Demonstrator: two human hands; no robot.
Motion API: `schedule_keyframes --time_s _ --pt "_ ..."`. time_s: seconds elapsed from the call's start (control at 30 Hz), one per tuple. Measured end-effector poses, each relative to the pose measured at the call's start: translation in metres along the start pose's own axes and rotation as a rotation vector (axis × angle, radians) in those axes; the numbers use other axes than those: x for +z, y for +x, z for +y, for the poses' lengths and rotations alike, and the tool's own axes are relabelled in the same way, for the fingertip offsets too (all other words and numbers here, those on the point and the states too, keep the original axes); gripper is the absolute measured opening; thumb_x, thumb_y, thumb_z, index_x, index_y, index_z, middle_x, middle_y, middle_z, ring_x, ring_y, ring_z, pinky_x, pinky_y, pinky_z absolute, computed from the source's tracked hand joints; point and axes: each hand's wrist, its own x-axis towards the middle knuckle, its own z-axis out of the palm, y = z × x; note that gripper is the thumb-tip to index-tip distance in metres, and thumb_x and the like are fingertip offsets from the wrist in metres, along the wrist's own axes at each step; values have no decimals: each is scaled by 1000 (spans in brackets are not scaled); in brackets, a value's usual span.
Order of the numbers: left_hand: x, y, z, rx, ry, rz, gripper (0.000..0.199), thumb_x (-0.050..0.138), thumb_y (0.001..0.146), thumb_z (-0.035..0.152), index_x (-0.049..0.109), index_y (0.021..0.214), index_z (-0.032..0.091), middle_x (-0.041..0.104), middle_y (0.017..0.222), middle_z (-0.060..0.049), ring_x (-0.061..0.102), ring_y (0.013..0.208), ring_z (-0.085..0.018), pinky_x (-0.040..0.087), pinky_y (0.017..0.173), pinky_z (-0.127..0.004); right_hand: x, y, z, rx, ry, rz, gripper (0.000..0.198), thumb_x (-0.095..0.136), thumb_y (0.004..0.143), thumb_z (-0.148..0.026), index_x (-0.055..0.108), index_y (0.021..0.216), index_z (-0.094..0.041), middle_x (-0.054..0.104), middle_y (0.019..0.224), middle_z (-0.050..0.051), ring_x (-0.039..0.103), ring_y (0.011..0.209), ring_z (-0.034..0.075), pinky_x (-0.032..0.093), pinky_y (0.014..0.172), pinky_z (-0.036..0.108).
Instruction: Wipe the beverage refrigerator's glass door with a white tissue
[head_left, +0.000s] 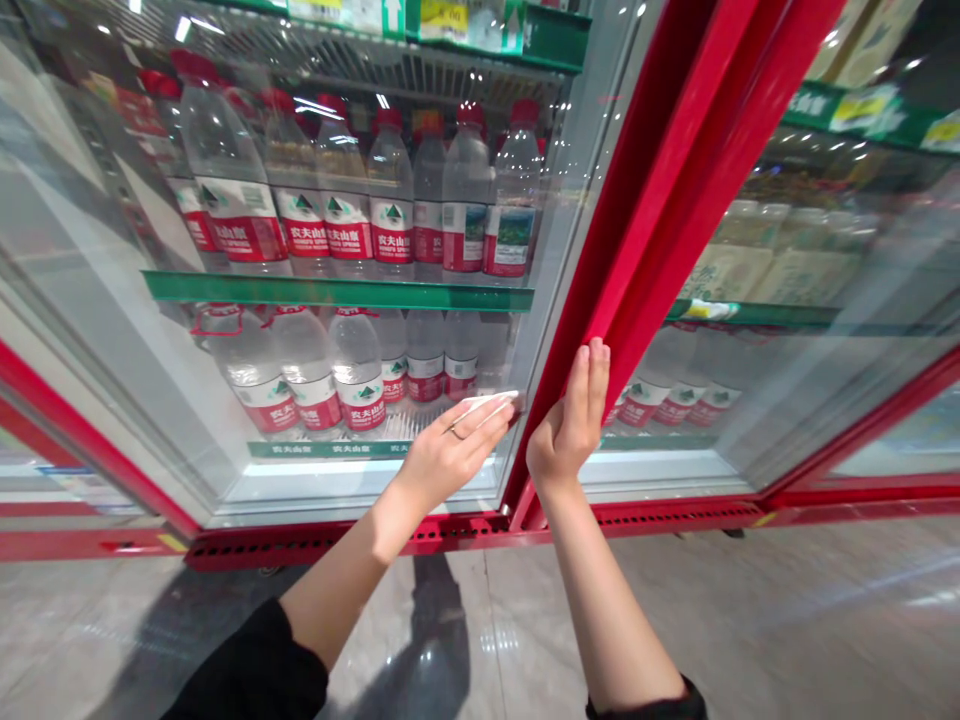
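Observation:
My left hand (454, 447), with a ring on one finger, presses a folded white cloth (489, 397) against the glass door (517, 340) near its lower right corner. Only the cloth's edge shows above the fingers, so whether it is fabric or paper is unclear. To the right, my right hand (571, 425) lies against the red door frame (637, 270) with its fingers stretched upward and close together. Nothing shows in that hand.
Behind the glass, water bottles (360, 385) with red and white labels stand on shelves with green edge strips (337, 292). A second glass-fronted cooler section (817, 380) is at the right. Below lies a shiny grey tiled floor (750, 620).

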Motion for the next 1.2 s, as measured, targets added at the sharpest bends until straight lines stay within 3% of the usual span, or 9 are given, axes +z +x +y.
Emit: schedule_keyframes --time_s 0.13,0.3,0.4,0.53,0.7,0.83,0.9,1.0,1.2 --pt "-16 -12 -7 -85 89 -73 50 51 104 2 67 148 20 65 155 1 64 143 -15 33 138 -32 -1 -2 1 13 8 -7 76 25 105 -1 27 174 -34 41 178 2 34 166 20 38 136 53" --pt "2 33 10 -297 88 6 53 49 106 5 58 157 15 56 163 -1 46 159 -18 22 142 -34 5 -3 1 37 1 53 70 28 109 -6 29 172 -36 42 177 0 36 166 22 36 134 59" --pt "17 49 21 -271 64 32 46 53 106 7 67 148 18 54 165 -1 43 160 -16 24 141 -33 7 -4 3 21 -6 78 67 36 110 -8 31 172 -34 44 176 2 38 165 22 37 135 56" --pt "15 26 20 -131 57 18 34 57 106 9 78 131 19 60 160 0 55 152 -16 29 139 -32 5 -8 8 -12 -12 77 64 39 112 -10 33 172 -31 45 175 5 41 163 22 40 133 53" --pt "0 5 8 -149 70 -69 54 52 103 3 62 154 18 58 161 0 55 152 -16 37 136 -31 4 -13 10 6 -24 77 65 41 112 -10 32 172 -32 44 176 4 43 162 19 43 132 46" --pt "4 51 4 -317 40 18 65 47 104 3 47 166 21 54 165 -1 42 161 -17 37 137 -34 6 -14 9 39 -37 83 66 40 112 -12 30 172 -36 46 175 4 45 161 22 46 131 51" --pt "10 79 4 -337 35 53 59 43 107 5 49 164 20 50 168 0 41 161 -17 37 136 -34 7 -14 8 40 -36 94 65 40 113 -12 30 172 -36 47 174 4 46 160 21 46 130 50" --pt "15 92 5 -306 52 89 50 41 110 8 57 157 18 52 167 0 39 162 -16 35 137 -33 7 -13 7 30 -25 101 64 39 113 -12 31 172 -34 46 174 4 46 160 21 46 130 50" --pt "3 39 -3 -45 82 -23 43 49 107 6 66 147 13 56 162 0 46 157 -16 14 142 -32 6 -9 6 25 -19 91 66 37 112 -11 29 173 -34 46 175 4 44 162 23 45 131 53"
